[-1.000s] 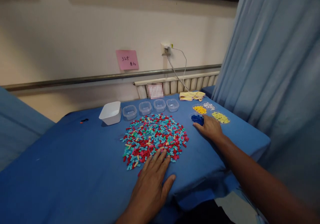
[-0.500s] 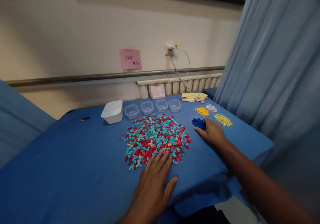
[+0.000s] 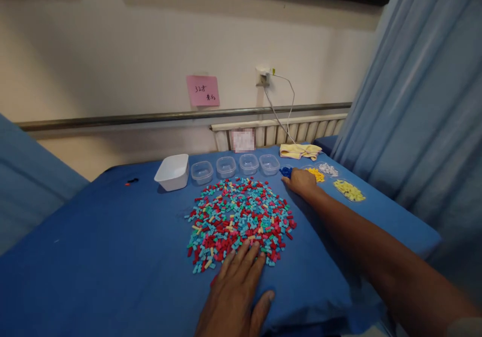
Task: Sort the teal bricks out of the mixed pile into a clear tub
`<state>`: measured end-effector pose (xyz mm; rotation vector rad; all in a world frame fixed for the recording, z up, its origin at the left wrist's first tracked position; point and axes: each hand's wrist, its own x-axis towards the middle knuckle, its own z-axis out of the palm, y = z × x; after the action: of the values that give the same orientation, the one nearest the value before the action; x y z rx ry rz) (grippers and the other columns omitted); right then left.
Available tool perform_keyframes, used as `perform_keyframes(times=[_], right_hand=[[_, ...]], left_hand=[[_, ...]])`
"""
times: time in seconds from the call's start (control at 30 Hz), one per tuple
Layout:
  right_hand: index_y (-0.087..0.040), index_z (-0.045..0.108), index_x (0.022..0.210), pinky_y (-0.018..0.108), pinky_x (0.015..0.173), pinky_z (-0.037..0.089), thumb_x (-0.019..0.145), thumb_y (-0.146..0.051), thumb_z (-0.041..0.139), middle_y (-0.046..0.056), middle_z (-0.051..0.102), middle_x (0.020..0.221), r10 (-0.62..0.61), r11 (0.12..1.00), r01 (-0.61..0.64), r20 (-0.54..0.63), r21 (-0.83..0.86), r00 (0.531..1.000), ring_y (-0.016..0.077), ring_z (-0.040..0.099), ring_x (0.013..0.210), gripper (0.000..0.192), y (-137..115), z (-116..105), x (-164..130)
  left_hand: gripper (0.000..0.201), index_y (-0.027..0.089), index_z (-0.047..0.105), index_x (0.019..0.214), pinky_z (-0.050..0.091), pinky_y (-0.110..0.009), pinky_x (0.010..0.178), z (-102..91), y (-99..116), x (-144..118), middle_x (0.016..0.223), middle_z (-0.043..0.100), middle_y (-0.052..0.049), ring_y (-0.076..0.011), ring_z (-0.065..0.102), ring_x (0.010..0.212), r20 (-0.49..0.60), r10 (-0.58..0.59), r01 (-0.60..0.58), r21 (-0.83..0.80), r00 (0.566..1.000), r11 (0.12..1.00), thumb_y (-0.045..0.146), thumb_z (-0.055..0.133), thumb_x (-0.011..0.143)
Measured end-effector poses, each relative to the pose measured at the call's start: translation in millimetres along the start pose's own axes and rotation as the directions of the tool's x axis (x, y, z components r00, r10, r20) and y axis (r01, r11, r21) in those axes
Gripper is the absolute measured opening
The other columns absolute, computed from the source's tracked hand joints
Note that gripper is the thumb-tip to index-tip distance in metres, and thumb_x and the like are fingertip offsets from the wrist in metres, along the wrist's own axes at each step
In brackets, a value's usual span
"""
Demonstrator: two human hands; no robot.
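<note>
While both hands are down: left hand (image 3: pixel 235 297) lies flat on the blue-covered table (image 3: pixel 113 246); right hand (image 3: pixel 301 182) is stretched far forward.
Left grip: wide, fingers spread, holding nothing; fingertips touch the near edge of the mixed pile (image 3: pixel 241 219).
Right grip: fingers bent over the dish of dark blue pieces (image 3: pixel 285 172); I cannot tell whether they clasp it or only rest on it.
Blue pieces: at the right fingertips, poking out on the thumb side, partly hidden under the hand.
Beyond the right grip: last of four clear tubs (image 3: pixel 269 164), just beside the blue pieces.
Outward of the right grip: orange-yellow pieces (image 3: pixel 315 175) close against the knuckles, white pieces (image 3: pixel 328 169) past them, pale yellow pieces (image 3: pixel 349 190) nearer the wrist side.
Between the grips: the red, teal and cream pile.
Handling, my judgement: keep the dish level and low and move it slowly; watch the forearm crossing the pile's right edge; the flat left palm should keep the cloth from creeping.
</note>
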<state>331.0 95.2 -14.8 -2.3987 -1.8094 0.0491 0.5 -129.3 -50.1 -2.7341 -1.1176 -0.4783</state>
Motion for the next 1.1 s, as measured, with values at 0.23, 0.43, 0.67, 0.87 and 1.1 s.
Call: perform_keyframes(times=[0.23,0.43,0.67,0.87,1.1], right_hand=[[-0.018,0.071,0.14,0.053,0.105,0.063,0.109,-0.047,0.073,0.014,0.072,0.142,0.024,0.999,-0.026,0.048,0.032,0.999,0.0295,0.073,0.122,0.043,-12.7,0.0,56.0],[-0.018,0.069,0.143,0.053,0.104,0.064,0.108,-0.044,0.075,0.014,0.07,0.145,0.021,0.998,-0.021,0.008,0.058,1.0,0.03,0.073,0.123,0.044,-11.1,2.5,89.0],[-0.015,0.069,0.146,0.055,0.112,0.057,0.115,-0.046,0.06,0.019,0.072,0.145,-0.046,0.996,0.054,-0.119,0.072,0.992,0.0328,0.071,0.13,0.045,-4.9,-5.3,87.3],[-0.025,0.076,0.147,0.036,0.121,0.047,0.117,-0.055,0.048,0.012,0.064,0.165,-0.414,0.897,0.428,-0.132,0.107,0.901,0.0297,0.06,0.152,0.05,-17.3,1.3,47.5],[-0.019,0.081,0.128,0.037,0.106,0.055,0.111,-0.046,0.062,0.016,0.076,0.147,-0.513,0.851,0.518,-0.068,0.089,0.855,0.0313,0.075,0.126,0.037,-3.1,1.5,20.0]], left_hand=[[0.065,0.023,0.063,0.162,0.06,-0.041,0.118,26.3,-16.5,-5.5,0.171,0.057,-0.007,-0.029,0.064,0.149,-0.129,0.149,-0.132,0.129,0.98,0.983,0.056,0.065,0.107],[0.075,0.027,0.054,0.171,0.051,-0.035,0.126,37.5,-24.7,-10.1,0.169,0.061,-0.004,-0.0248,0.057,0.155,-0.092,0.162,-0.153,0.102,0.982,0.983,0.068,0.062,0.109],[0.075,0.023,0.063,0.162,0.059,-0.048,0.119,49.7,-12.9,-12.4,0.17,0.058,-0.009,-0.0337,0.059,0.154,-0.078,0.139,-0.133,0.083,0.987,0.988,0.074,0.055,0.108],[0.081,0.024,0.044,0.176,0.058,-0.057,0.121,15.8,-1.8,-4.3,0.18,0.042,-0.011,-0.0364,0.053,0.159,0.086,0.078,-0.075,-0.031,0.993,0.997,0.064,0.063,0.108],[0.08,0.031,0.039,0.179,0.051,-0.061,0.128,-6.2,-5.1,-5.8,0.184,0.035,-0.008,-0.037,0.044,0.166,0.144,-0.006,0.009,-0.019,0.99,1.0,0.062,0.063,0.109]])
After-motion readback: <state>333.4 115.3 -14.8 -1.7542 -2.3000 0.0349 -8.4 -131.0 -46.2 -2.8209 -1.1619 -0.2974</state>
